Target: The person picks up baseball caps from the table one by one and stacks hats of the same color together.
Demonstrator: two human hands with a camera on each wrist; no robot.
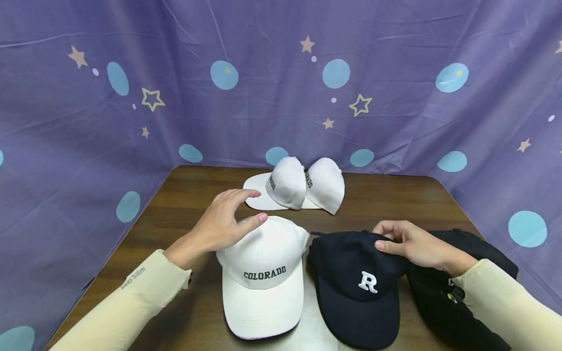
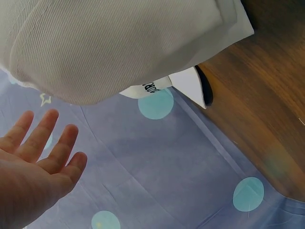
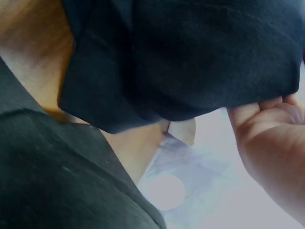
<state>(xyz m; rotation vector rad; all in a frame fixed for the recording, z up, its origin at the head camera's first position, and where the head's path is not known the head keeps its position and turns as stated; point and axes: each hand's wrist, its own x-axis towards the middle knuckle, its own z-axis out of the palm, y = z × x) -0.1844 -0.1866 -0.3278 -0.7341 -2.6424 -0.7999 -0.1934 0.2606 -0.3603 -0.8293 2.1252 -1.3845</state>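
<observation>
Under the left hand (image 1: 219,226): white cap (image 1: 263,263) of matt ribbed cloth, stitched lettering. Under the right hand (image 1: 414,243): navy cap (image 1: 355,278) of matt soft cloth, embroidered letter. Beneath both: table (image 1: 184,195) of dark, faintly glossy wood. Beyond: smooth printed cloth backdrop (image 1: 281,73).

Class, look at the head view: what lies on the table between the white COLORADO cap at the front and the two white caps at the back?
In the head view, only bare wooden table separates the COLORADO cap from the two white caps; the left hand hovers over part of that gap.
</observation>
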